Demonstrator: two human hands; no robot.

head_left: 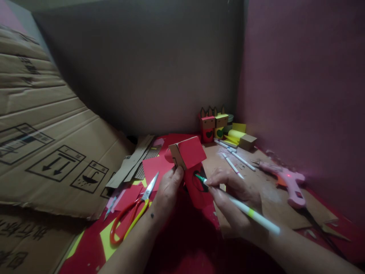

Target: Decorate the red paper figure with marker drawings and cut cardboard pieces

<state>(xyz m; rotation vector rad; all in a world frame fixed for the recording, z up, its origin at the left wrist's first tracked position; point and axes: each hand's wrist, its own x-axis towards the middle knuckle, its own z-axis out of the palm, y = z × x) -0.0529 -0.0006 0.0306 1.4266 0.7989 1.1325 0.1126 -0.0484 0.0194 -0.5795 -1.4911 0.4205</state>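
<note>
My left hand (170, 186) is closed around a red paper-and-cardboard figure (191, 152), its thumb on the cardboard edge below the boxy red head. Pinched in my right hand (235, 199) is a white marker (242, 207) with a green tip. That tip touches the red body of the figure, where a dark rounded outline shows. Scissors (137, 209) with red and yellow handles lie beside my left forearm, blades pointing away. Part of the figure's lower body is in shadow, and my left fingers are hidden behind it.
Two finished-looking box figures (213, 123), red and yellow, stand at the back. Several markers (234, 165) lie on a cardboard sheet (211, 156). A pink glue gun (288, 179) with a lit red light rests at right. Cardboard strips (131, 163) and a large carton (51, 133) are at left.
</note>
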